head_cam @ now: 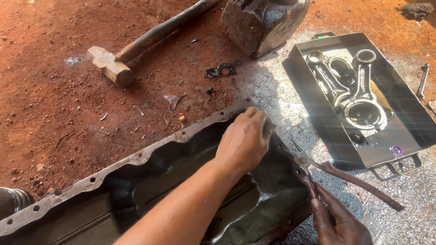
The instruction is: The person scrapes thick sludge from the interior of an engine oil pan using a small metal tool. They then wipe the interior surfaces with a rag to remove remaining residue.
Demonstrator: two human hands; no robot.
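While the left hand presses flat on the oily metal pan – heavy, stiff, slippery, best gripped by its rim – right-hand fingers clamp pliers.

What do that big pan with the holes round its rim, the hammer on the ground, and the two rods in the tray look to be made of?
The pan looks like pressed sheet steel: thin, wavy, bolt-holed rim, dull and rusty, dark and oily inside. The hammer seems to have a steel head dusted red-brown and a handle that may be wood. The two rods look like forged steel, bright grey and glinting in the sun. The tray looks like thin dark sheet metal.
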